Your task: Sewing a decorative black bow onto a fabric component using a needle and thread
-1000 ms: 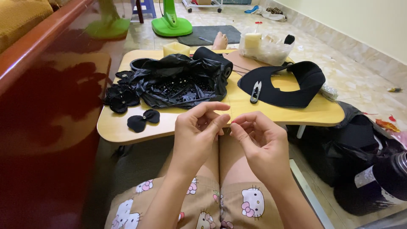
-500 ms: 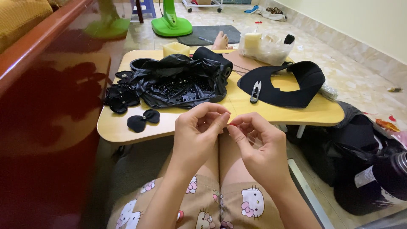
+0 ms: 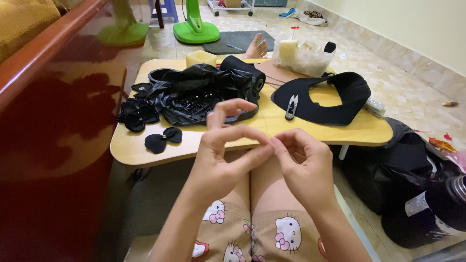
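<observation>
Seen from above, low in the middle of the frame, over bare knees and cartoon-print shorts (image 3: 252, 233). Left hand (image 3: 221, 155) raised at centre, thumb and forefinger curled together with the tips meeting, remaining fingers fanned upward. Right hand (image 3: 303, 162) just beside it toward the right, forefinger and thumb narrowly pinched, tips nearly touching those of the left. Whatever sits in the pinch too small to make out; only a thin dark thread (image 3: 266, 112) visible, running up from the fingertips across the table.

Beyond the hands, a low yellow folding table (image 3: 194, 145) across the middle of the frame. On its left part, a crumpled black plastic bag (image 3: 204, 92) with small black beads showing inside. Left of the bag, a cluster of black fabric flowers (image 3: 138, 114); nearer the front edge, one black bow (image 3: 163, 139) lying apart. On the right part, a black curved visor-shaped piece (image 3: 335, 104) with small thread snips (image 3: 291, 107) resting on its left end. At the far edge, a pale yellow block (image 3: 201, 58) and a clear plastic bag (image 3: 303, 56) holding a pale roll.

Upper centre, a bare foot (image 3: 256, 48) on the tiled floor near a dark mat (image 3: 233, 41) and a green fan base (image 3: 196, 31). Lower right, black bags (image 3: 417, 194) on the floor. Left edge, a glossy red-brown wooden bench (image 3: 53, 126).
</observation>
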